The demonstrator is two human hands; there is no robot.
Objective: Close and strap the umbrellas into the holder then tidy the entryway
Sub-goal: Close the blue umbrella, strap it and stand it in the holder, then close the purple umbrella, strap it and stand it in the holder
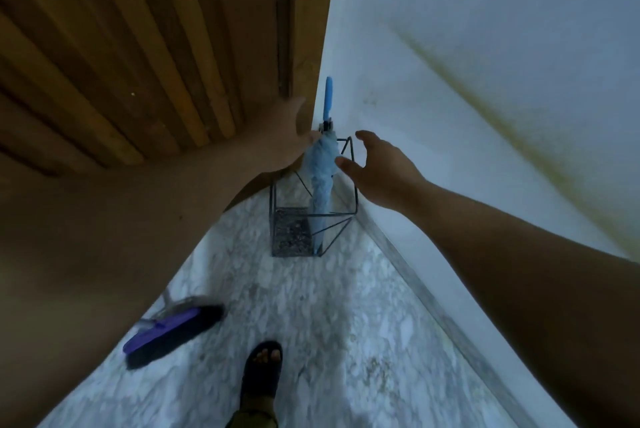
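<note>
The left hand [291, 136] touches the blue umbrella [320, 185] in the wire holder [348, 216] (fingers loose); the right hand [377, 167], at 3 o'clock, hangs spread. The light holder may tip.

Both arms reach forward, left hand [291, 136] and right hand [377, 167] with fingers spread.

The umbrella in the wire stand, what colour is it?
Light blue, with a brighter blue handle; the umbrella shows only in the head view.
</note>
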